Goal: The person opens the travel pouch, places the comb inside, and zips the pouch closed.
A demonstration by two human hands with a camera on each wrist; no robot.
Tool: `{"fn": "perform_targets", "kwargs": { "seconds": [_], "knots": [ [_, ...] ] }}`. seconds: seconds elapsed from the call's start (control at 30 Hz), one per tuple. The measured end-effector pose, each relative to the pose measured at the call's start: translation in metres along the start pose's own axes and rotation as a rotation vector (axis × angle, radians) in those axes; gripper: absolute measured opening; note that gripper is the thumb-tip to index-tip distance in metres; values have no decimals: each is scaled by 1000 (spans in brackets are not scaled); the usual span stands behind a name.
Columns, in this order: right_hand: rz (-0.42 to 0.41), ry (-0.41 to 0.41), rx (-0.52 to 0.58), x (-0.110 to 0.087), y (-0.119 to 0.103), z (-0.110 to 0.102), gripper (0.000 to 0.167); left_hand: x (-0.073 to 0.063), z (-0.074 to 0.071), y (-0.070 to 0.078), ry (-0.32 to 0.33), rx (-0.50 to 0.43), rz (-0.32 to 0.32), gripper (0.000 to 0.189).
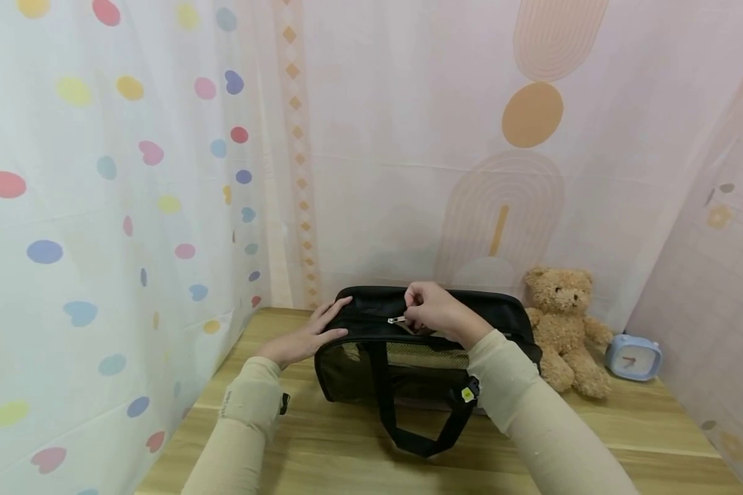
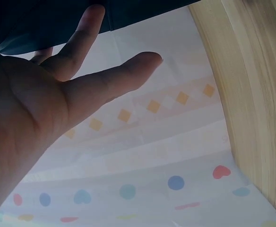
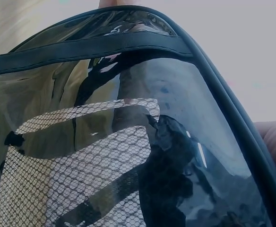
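A black bag (image 1: 368,304) with see-through plastic and mesh sides lies on the wooden table. My left hand (image 1: 300,340) rests on its left end, fingers spread and fairly straight. In the left wrist view the thumb (image 2: 124,75) sticks out apart from the dark bag edge (image 2: 53,28). Over the bag's top my right hand (image 1: 436,313) pinches the silver zipper pull (image 1: 397,320), with a gap in the zipper beside it. The right wrist view is filled by the mesh panel (image 3: 95,175), the right hand partly hidden behind the bag's piped edge.
A black strap handle (image 1: 424,445) hangs down the bag's front onto the table (image 1: 322,454). Right of the bag sits a brown teddy bear (image 1: 560,330), with a blue alarm clock (image 1: 634,357) next to it. Patterned curtains (image 1: 359,172) stand behind and at both sides.
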State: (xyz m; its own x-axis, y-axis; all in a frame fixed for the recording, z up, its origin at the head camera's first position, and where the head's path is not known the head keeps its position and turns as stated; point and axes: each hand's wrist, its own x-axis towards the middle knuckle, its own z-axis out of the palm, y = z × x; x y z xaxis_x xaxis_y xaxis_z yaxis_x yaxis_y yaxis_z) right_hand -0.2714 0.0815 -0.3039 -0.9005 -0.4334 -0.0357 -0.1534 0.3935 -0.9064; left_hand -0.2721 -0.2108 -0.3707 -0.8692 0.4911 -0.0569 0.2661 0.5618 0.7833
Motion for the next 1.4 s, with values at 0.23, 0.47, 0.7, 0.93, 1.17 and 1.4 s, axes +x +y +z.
{"fn": "perform_targets", "kwargs": {
  "seconds": [0.23,0.47,0.7,0.93,1.17,1.4],
  "knots": [
    [-8,-5,-3,-3,2,-5,17,0,0,0,-8,-10,-5,70],
    [-20,-30,39,-9,4,-11,16,-3,0,1,-14,-17,-14,73],
    [-20,-36,41,-15,9,-22,17,-3,0,1,-19,-30,-21,74],
    [-20,-29,-1,-23,13,-34,17,-5,1,3,-11,-20,-18,72],
    [-18,-39,-6,-27,13,-43,18,-4,2,1,-3,-7,-12,72],
    [-9,-34,22,-30,15,-51,18,-4,3,-1,1,-19,-30,73]
  ]
}}
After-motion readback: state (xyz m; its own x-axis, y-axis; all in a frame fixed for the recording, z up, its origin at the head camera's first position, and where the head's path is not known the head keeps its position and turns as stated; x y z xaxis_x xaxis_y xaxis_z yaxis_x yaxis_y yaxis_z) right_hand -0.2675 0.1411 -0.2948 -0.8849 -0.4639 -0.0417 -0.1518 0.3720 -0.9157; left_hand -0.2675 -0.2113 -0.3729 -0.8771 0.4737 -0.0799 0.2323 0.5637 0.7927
